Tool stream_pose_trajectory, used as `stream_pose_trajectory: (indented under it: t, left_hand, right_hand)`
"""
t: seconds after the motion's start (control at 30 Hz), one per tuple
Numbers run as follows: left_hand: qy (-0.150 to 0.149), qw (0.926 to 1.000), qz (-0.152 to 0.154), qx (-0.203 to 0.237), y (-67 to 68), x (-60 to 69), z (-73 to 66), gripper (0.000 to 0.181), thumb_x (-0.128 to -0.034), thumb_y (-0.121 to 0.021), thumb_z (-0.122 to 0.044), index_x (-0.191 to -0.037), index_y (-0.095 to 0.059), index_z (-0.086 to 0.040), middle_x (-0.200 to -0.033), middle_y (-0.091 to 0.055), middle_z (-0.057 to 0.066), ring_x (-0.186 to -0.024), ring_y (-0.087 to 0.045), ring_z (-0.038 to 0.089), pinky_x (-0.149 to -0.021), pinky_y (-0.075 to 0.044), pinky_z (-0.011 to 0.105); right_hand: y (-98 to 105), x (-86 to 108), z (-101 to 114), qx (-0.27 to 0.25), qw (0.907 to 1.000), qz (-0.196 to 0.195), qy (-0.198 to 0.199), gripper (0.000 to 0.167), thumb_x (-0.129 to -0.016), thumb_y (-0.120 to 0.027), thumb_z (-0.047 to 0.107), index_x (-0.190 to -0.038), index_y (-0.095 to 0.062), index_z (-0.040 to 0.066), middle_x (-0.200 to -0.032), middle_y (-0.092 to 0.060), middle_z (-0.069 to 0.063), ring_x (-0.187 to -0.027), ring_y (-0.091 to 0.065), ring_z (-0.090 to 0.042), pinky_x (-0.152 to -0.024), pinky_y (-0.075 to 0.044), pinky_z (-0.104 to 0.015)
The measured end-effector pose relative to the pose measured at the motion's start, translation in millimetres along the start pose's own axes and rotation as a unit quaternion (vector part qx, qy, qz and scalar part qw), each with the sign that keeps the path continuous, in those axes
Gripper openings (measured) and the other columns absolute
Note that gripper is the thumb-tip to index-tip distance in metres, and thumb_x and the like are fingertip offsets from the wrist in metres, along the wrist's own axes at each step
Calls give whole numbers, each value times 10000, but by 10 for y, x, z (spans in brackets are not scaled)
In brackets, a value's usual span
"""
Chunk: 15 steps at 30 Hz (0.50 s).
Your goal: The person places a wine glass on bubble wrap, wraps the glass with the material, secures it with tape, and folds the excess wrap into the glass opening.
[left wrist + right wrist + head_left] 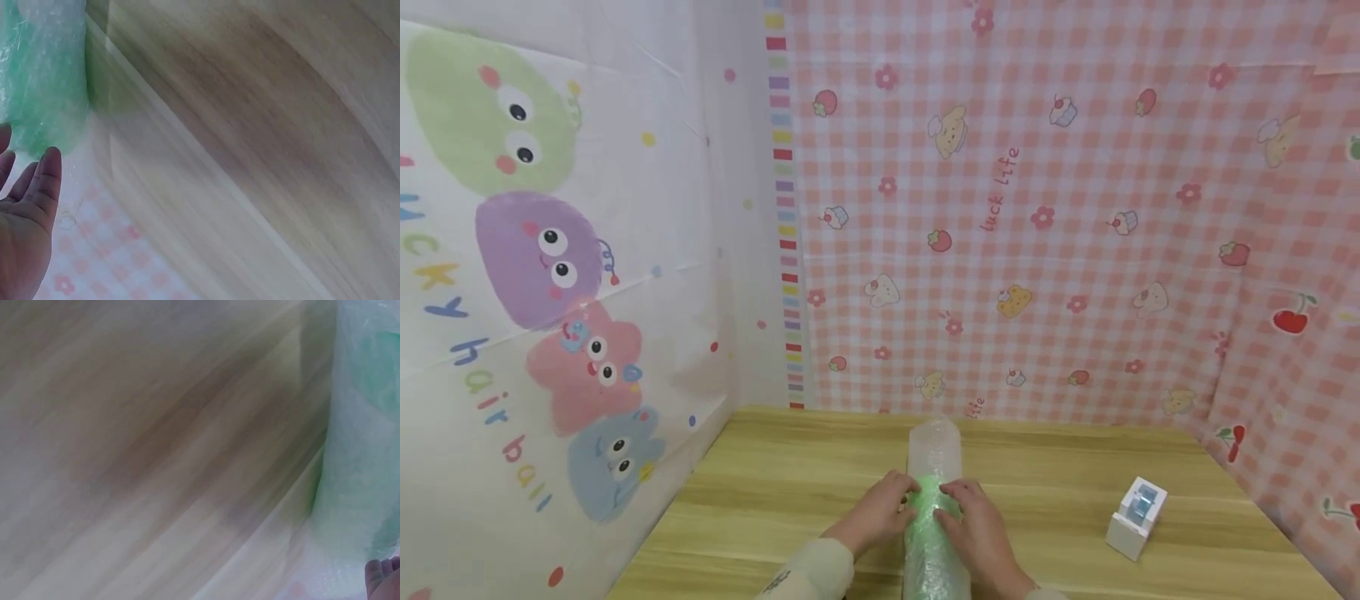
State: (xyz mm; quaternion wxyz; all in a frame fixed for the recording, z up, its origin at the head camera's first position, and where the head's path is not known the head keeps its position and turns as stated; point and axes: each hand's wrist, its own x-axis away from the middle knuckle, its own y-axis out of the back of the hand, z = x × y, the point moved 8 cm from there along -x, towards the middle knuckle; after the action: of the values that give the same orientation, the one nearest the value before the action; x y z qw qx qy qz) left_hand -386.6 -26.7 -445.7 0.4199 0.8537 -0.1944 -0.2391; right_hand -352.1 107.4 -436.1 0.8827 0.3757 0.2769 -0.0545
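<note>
Fingers [899,481] of left hand [882,510] and right hand [985,533] relaxed, touching opposite sides of green bubble-wrapped bundle [932,554] lying between.

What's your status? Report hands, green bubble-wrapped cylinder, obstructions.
Left hand, right hand: either side of green bubble-wrapped cylinder. Cylinder: lying on wood-grain table. Small white block with blue insert: off right, not blocking.

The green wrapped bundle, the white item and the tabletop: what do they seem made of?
Green wrapped bundle: glossy clear plastic outside, probably bubble wrap, by its bumps and highlights; the green material is unclear. White item: likely smooth hard plastic, by its crisp edges. Tabletop: perhaps wood or smooth laminate, by its streaked grain.
</note>
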Motion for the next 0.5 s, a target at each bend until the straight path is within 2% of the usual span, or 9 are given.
stream_pose_trajectory:
  t: [0.1,0.23,0.3,0.5]
  left_hand:
    - [99,9999,116,9,-2,11,17,308,-917,-687,-85,-1204,-595,-23,-1131,-578,78,-1000,-629,255,-828,-546,289]
    - [172,9996,203,8,2,39,43,347,-924,-679,-86,-1250,-576,-29,-1158,-583,80,-968,-630,220,-816,-546,282]
    - [161,9997,185,-49,14,57,47,401,-926,-676,-79,-1303,-553,-18,-1180,-584,92,-952,-629,194,-820,-545,283]
    - [135,9993,231,-264,41,108,50,507,-923,-650,-64,-1412,-516,-36,-1125,-565,69,-884,-587,118,-797,-539,280]
  right_hand:
    - [-31,-3,35,139,9999,6,-30,316,-806,-788,47,-1087,-683,-52,-1110,-625,-157,-1029,-632,-354,-887,-530,-498]
    - [-48,-23,80,234,9997,52,-76,403,-807,-798,90,-1116,-648,-120,-1157,-605,-264,-1049,-615,-427,-899,-511,-548]
    - [-67,-36,102,244,9995,196,-87,441,-821,-790,113,-1145,-629,-138,-1204,-583,-317,-1073,-600,-464,-913,-497,-570]
    - [-139,-37,170,428,9963,742,47,418,-886,-728,160,-1220,-635,-72,-1308,-532,-345,-1133,-567,-505,-932,-472,-612]
